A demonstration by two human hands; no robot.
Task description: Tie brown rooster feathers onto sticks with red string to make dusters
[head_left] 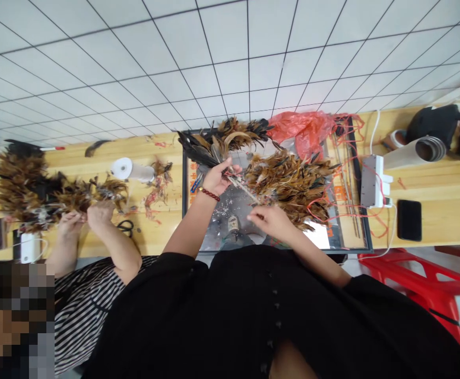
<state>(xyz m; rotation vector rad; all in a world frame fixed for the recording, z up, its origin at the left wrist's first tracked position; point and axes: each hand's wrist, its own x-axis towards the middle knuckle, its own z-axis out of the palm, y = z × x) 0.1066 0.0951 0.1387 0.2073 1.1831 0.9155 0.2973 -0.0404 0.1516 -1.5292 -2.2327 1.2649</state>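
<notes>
My left hand (218, 179), with a red bead bracelet at the wrist, is closed around a feather duster (208, 150). Its dark and brown feathers fan out beyond the fingers toward the upper left, and a pale stick (245, 189) slants from the hand down to the right. Close to the stick's lower end is my right hand (271, 220), its fingers pinched together; what they hold is too small to make out. A large heap of brown feathers (293, 181) lies just beyond it. Another row of brown and black feathers (237, 131) lies behind my left hand.
Under my hands is a black-framed glass sheet (222, 231). A red plastic bag (303, 129), thin rods (346, 184), a power strip (372, 181) and a phone (409, 220) are rightward. At left, a co-worker's hands (85, 218) handle feathers near a thread spool (123, 168) and scissors (126, 227).
</notes>
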